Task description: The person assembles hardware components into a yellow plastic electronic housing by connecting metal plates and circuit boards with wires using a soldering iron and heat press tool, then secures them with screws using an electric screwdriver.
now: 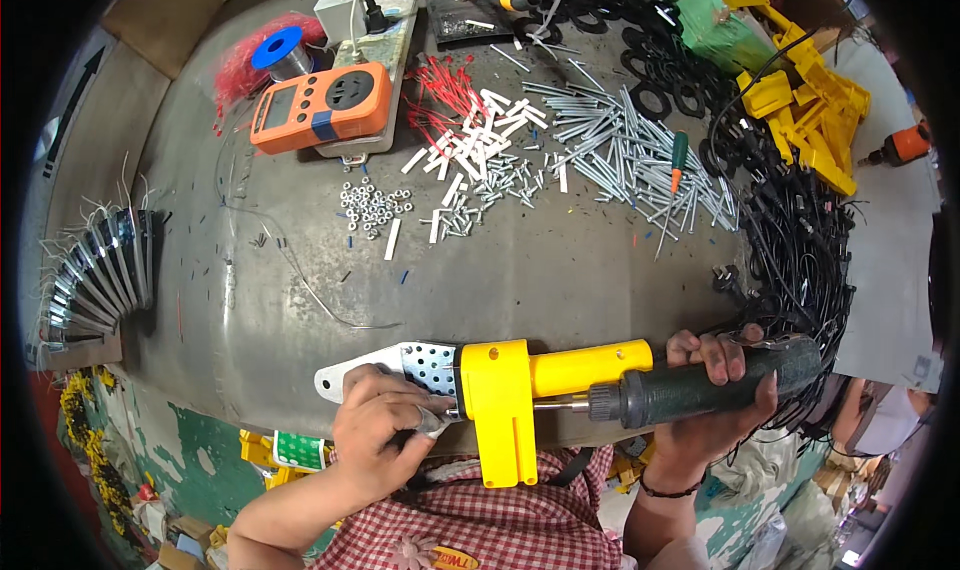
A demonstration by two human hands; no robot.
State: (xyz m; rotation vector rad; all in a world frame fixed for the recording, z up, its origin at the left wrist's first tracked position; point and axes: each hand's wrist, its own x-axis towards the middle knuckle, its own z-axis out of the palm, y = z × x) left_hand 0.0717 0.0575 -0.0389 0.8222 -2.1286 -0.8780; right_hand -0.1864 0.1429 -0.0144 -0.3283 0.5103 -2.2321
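At the near edge of the workbench lies a yellow plastic housing (500, 375) with a round handle sticking out to the right. A silver metal plate (335, 379) with a pointed end and a perforated guard (430, 367) come out of its left side. My left hand (385, 425) is closed around the plate's near side, fingertips pinched beside the housing; what they pinch is partly hidden. My right hand (735, 380) wraps around a dark electric screwdriver (680, 395) held level. Its metal shaft (562, 404) points left and meets the housing's right side.
Long screws (620, 140), white tubes (490, 135), nuts (370, 208) and red wires (445, 85) lie mid-bench. An orange meter (320, 110) stands back left. Black cables (790, 230) and yellow housings (820, 110) crowd the right. Metal plates (105, 275) stand at far left.
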